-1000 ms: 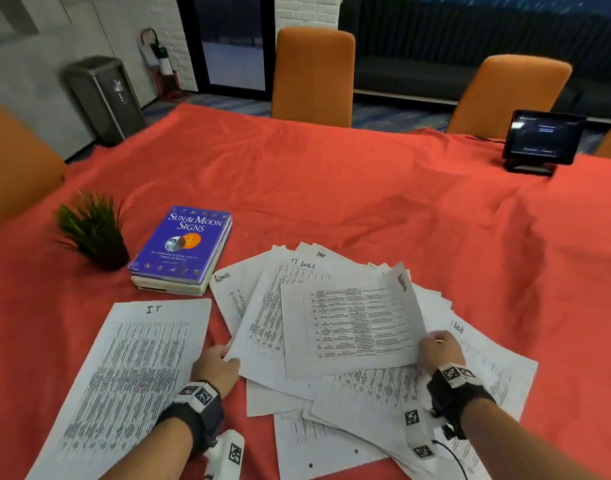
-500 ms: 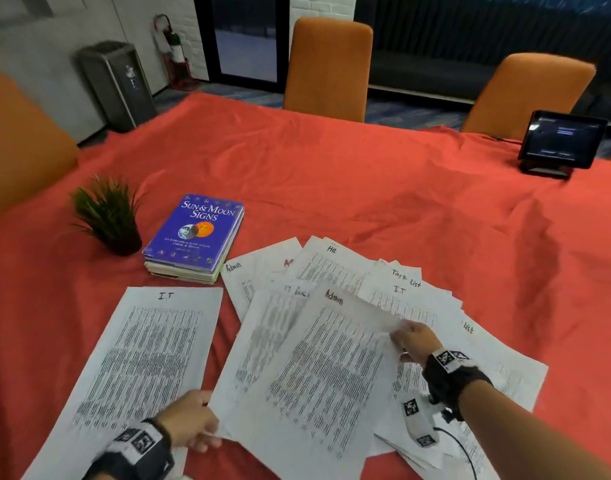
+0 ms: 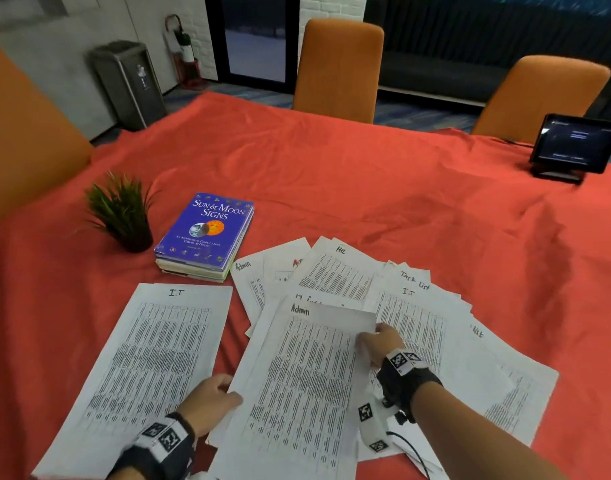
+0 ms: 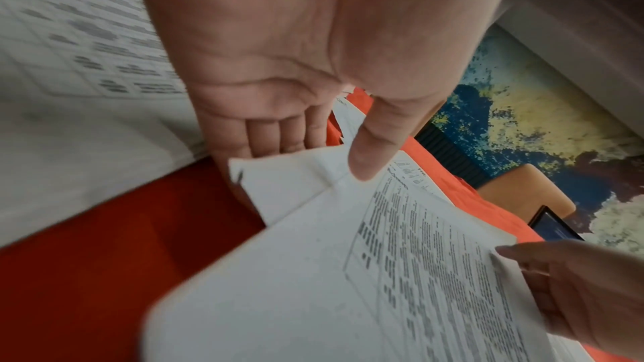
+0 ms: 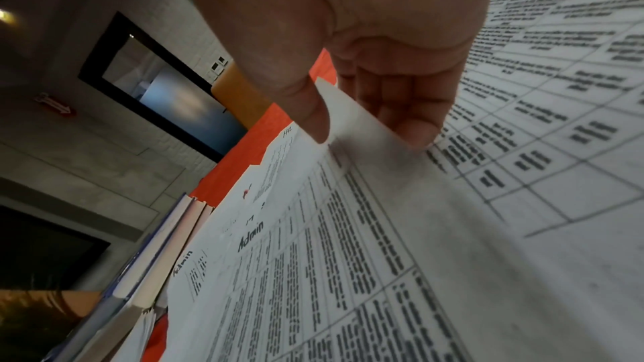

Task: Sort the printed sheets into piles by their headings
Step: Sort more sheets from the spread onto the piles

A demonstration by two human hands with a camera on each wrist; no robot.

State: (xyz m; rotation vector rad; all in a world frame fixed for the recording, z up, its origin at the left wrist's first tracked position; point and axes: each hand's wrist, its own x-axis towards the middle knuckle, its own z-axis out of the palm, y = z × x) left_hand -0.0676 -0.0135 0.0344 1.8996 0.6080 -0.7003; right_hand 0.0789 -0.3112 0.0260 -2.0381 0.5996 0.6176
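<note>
Printed sheets point(image 3: 418, 327) lie fanned in a loose overlapping heap on the red tablecloth point(image 3: 366, 188), near your edge of the table. On top of the heap sits the sheet headed "Admin" point(image 3: 307, 382), slightly tilted and raised off the others.

Your right hand point(image 3: 380, 344) pinches that sheet's right edge near the top corner. In the right wrist view the thumb point(image 5: 310, 117) is on top, curled fingers point(image 5: 411, 120) beneath, paper between them.

Your left hand point(image 3: 210, 400) is at the sheet's left edge. In the left wrist view the thumb point(image 4: 366, 158) rests on top of a white sheet corner, and the fingers point(image 4: 268, 134) run under it, fairly straight. A light pinch, not a fist.

Left of the heap, apart from it, a single sheet headed "I.T" point(image 3: 148, 368) lies flat on the cloth.

Headings readable in the heap: another "Admin" point(image 3: 243, 265) at the far left, "HR" point(image 3: 340, 250), "Task List" point(image 3: 414, 280), a second "I.T" point(image 3: 408, 292). One heading, partly covered by the held sheet, begins "IT"; the rest is unreadable.

Blue book point(image 3: 207, 230), "Sun & Moon Signs", sits on other books just beyond the I.T sheet. Small potted plant point(image 3: 124, 213) to its left. Tablet on a stand point(image 3: 575, 147) at the far right. Orange chairs point(image 3: 338, 67) beyond the table.
</note>
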